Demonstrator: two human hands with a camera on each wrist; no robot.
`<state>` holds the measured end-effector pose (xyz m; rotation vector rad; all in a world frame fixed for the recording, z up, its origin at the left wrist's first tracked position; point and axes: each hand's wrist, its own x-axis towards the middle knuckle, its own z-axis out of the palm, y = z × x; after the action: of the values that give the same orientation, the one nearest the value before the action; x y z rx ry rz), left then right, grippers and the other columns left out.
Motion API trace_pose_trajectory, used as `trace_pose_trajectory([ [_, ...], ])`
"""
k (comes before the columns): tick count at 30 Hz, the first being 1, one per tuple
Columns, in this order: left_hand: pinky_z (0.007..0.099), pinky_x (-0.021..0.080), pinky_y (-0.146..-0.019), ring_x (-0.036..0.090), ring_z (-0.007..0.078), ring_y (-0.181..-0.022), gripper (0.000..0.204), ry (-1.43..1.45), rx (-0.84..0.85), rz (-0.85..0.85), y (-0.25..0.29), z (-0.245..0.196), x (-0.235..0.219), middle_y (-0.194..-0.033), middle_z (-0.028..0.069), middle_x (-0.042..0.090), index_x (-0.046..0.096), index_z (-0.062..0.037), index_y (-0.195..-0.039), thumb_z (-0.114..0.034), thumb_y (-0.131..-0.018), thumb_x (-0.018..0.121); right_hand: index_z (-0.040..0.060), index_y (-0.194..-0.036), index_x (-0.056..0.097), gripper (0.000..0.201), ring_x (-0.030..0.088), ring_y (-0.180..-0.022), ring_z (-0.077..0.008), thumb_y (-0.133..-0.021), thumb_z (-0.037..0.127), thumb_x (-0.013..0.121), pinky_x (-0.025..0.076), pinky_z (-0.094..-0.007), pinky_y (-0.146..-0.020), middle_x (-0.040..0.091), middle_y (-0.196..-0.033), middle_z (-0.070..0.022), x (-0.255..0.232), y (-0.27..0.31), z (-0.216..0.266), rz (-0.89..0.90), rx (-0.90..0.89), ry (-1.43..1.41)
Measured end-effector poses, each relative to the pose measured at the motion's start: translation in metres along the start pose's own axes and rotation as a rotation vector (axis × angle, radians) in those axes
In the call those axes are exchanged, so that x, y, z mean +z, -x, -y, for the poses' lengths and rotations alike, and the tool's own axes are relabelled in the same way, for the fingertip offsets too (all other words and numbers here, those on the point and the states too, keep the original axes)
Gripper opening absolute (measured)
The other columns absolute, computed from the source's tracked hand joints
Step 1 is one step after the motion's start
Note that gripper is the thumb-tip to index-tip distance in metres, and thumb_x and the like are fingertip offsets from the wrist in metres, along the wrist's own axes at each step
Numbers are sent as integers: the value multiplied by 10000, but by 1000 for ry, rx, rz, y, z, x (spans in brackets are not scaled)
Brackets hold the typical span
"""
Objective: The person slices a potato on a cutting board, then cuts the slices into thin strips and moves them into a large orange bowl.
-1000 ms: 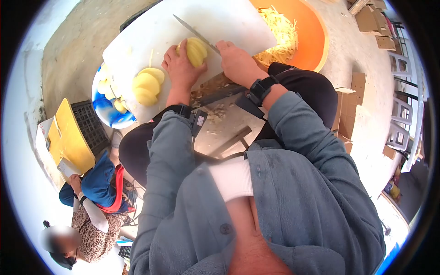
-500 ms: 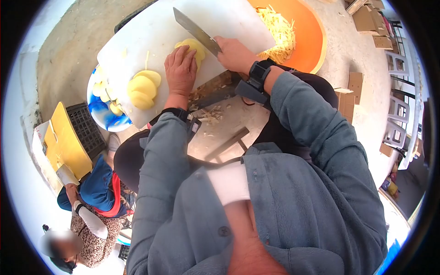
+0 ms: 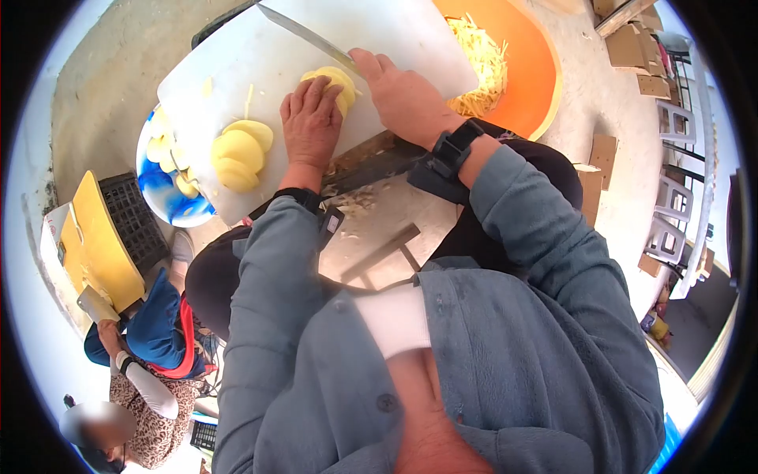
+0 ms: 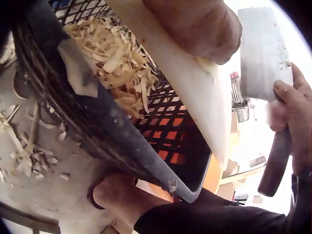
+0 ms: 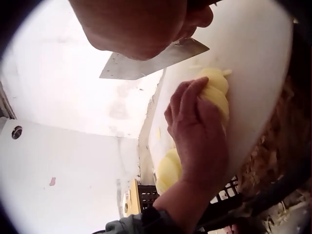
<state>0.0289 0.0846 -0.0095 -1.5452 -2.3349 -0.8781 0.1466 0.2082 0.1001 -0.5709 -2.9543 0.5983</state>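
On the white cutting board (image 3: pixel 387 35), my left hand (image 3: pixel 310 130) holds overlapping yellow potato slices (image 3: pixel 338 77) with bent fingers laid over them. Part of the slices is hidden under that hand. The right wrist view shows the fingertips curled at the edge of the slices (image 5: pixel 214 90). My right hand (image 3: pixel 410 99) grips the dark handle of a cleaver (image 3: pixel 304 33), which is raised beside the slices. Its broad blade (image 4: pixel 263 53) stands clear of them in the left wrist view. A second fanned pile of slices (image 3: pixel 239 156) lies at the board's left.
An orange basin (image 3: pixel 533 71) with potato strips (image 3: pixel 482 67) stands right of the board. A blue-and-white basin (image 3: pixel 162 193) with slices is at left. Below the board, a black crate (image 4: pixel 165 112) contains peelings (image 4: pixel 117 58). Another person (image 3: pixel 150 387) sits at lower left.
The potato slices went from an upright stack gripped between left thumb and fingers to a flatter fan under the left hand. The cleaver lifted and turned, its tip moving left toward the board's far edge.
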Motion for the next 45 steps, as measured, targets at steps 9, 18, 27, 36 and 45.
trace_pose_trajectory([
  [9, 405, 344, -1023, 492, 225, -1208, 309, 23, -28, 46, -2, -2, -1, -1238, 4, 581, 659, -184, -1093, -124, -795, 610, 48, -1259, 373, 446, 628, -809, -417, -829, -26, 468, 516, -478, -665, 577, -1006, -225, 20, -16, -14, 50, 62, -44],
  [18, 386, 347, -1016, 487, 193, -1199, 306, 17, -30, -11, -2, -1, 1, -1225, -27, 573, 651, -195, -1075, -129, -778, 611, 44, -1232, 383, 385, 612, -827, -449, -855, -4, 445, 507, -497, -699, 587, -1059, -254, 27, -18, -5, 189, 94, 3],
  [27, 380, 348, -1010, 491, 184, -1188, 266, 9, -36, -20, -3, -2, 1, -1205, -33, 583, 676, -196, -1035, -123, -786, 616, 22, -1163, 391, 316, 609, -852, -452, -854, -15, 444, 500, -500, -715, 601, -1020, -279, 29, -18, -11, 144, 33, -54],
  [36, 376, 350, -1013, 499, 181, -1180, 272, 34, -54, 6, -3, -4, -2, -1202, -34, 581, 669, -196, -1048, -124, -790, 621, 21, -1157, 393, 310, 607, -829, -456, -853, -15, 449, 495, -509, -713, 616, -933, -273, 23, -21, -12, 102, 30, -94],
  [45, 388, 352, -1010, 502, 185, -1176, 255, 15, -33, -31, -4, 0, 3, -1186, -25, 585, 656, -170, -1046, -123, -798, 618, 15, -1168, 403, 330, 614, -821, -445, -843, -8, 456, 498, -505, -686, 615, -950, -275, 31, -18, -5, 118, -2, 7],
])
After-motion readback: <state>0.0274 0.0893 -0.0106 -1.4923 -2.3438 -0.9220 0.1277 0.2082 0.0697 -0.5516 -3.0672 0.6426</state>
